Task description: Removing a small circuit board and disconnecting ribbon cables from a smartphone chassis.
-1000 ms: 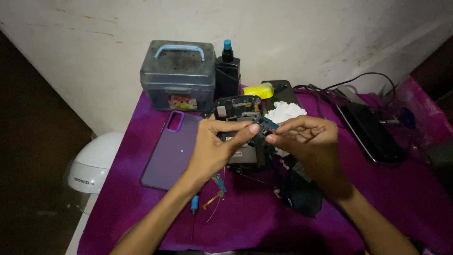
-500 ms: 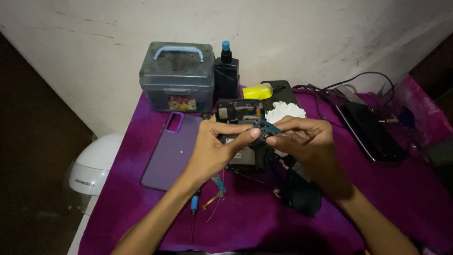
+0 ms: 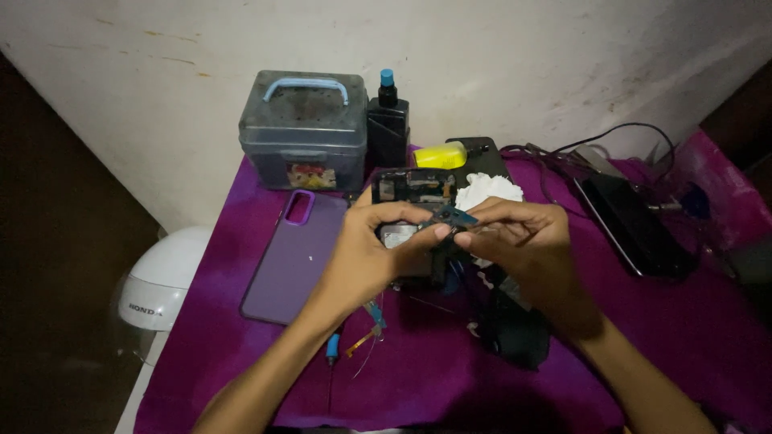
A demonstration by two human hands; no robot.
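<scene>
My left hand (image 3: 378, 253) and my right hand (image 3: 523, 241) meet above the middle of the table, fingertips pinching a small dark circuit board part (image 3: 452, 217) between them. Under the hands lies an opened phone body (image 3: 410, 193) with its insides showing. A white tissue (image 3: 486, 191) lies just behind my right hand. A blue-tipped tool and thin orange flex strips (image 3: 362, 333) lie below my left wrist.
A purple cloth (image 3: 683, 337) covers the table. A purple phone case (image 3: 293, 255) lies at the left. A grey box with a blue handle (image 3: 305, 133), a dark bottle with blue cap (image 3: 388, 120) and a yellow item (image 3: 441, 155) stand at the back. A black phone (image 3: 635, 225) with cables lies right. A white helmet (image 3: 165, 281) sits left of the table.
Both hands stay together over the opened phone; the fingers have shifted slightly on the small part.
</scene>
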